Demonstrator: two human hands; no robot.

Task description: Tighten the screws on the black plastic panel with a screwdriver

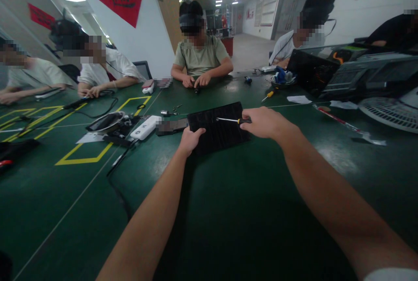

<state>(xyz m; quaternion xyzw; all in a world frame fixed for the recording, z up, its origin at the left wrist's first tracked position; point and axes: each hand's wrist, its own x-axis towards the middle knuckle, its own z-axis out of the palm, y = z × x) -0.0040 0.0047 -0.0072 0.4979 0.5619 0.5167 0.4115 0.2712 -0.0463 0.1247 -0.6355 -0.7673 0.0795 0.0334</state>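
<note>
Pinning the black panel [217, 135] at the worktop [228, 211] centre, our left hand [191, 139] grips its near-left edge; right hand [264, 123] clenches a screwdriver [228, 120]. Panel looks stiff, light, maybe slippery; we'd hold the edges.

White power strip [145, 127], fan grille [390, 113]

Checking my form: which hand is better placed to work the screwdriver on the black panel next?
Right, probably: the right hand holds the screwdriver, tip over the black panel, while the left hand pins its near corner.
</note>
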